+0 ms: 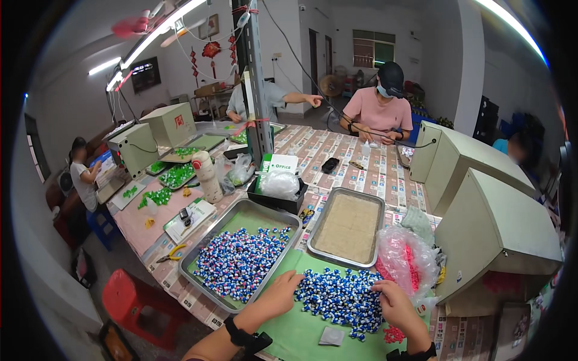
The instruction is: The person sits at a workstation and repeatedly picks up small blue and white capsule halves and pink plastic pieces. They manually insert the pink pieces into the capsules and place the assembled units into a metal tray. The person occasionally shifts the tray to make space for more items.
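Hands rest on a green mat (pixel 301 331) spread over the worktop (pixel 361 168), either side of a heap of small blue-and-white beads (pixel 340 296). The left hand (pixel 278 295) lies palm down at the heap's left edge, its fingers (pixel 295 278) spread loosely and touching the nearest beads, gripping nothing. The right hand (pixel 394 304) sits at the heap's right edge with fingers (pixel 380 289) curled down into the beads; whether they pinch any cannot be told. Just left of the heap stands a metal tray (pixel 208 240) holding more beads, blue, white and some pink. Behind the heap sits a second metal tray (pixel 348 227) with a tan lining. To the right lies a clear plastic bag (pixel 406 256) of red pieces, and a few loose red pieces (pixel 394 335) lie near the right wrist. A small grey square (pixel 332 336) lies on the mat between the forearms. Yellow-handled pliers (pixel 170 254) lie left of the first tray.
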Tool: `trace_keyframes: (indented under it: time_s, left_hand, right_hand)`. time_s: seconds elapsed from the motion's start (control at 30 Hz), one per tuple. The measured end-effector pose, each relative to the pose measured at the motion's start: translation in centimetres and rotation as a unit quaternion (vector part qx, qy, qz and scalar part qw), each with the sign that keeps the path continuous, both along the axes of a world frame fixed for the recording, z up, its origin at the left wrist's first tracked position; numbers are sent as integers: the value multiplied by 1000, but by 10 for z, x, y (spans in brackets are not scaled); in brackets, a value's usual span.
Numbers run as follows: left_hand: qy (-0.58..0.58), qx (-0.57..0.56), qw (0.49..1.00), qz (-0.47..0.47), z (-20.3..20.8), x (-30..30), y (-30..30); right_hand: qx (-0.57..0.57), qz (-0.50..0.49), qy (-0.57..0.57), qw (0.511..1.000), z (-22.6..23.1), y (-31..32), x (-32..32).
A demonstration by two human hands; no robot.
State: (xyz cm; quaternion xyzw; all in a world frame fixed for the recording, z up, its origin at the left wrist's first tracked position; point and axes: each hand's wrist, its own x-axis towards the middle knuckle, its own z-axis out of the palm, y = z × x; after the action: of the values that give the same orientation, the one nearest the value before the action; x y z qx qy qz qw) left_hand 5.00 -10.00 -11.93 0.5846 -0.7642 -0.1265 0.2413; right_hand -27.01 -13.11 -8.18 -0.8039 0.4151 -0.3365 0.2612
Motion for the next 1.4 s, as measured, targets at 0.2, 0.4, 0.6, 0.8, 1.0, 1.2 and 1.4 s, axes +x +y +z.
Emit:
trace_keyframes:
  time_s: [0.2, 0.4, 0.6, 0.8, 1.0, 1.2, 1.4]
  left_hand:
    - [-19, 24, 999, 14, 8, -4, 6]
    - [10, 27, 999, 35, 3, -1, 6]
    - [55, 37, 997, 39, 4, 3, 14]
    - [77, 28, 997, 2, 1, 6, 17]
    - [108, 43, 993, -3, 3, 10, 23]
    - [164, 32, 986, 14, 7, 12, 29]
    - [257, 90, 962, -7, 33, 7, 30]
  right_hand:
    - [2, -79, 6, 997, 17, 27, -14]
    - [-26, -178, 59, 982, 8, 76, -50]
    - [76, -269, 134, 951, 2, 111, -52]
    - [63, -271, 138, 951, -31, 113, -55]
    - [97, -285, 144, 943, -24, 113, -46]
    - [90, -286, 155, 941, -21, 115, -47]
    - [89, -289, 153, 941, -13, 118, -43]
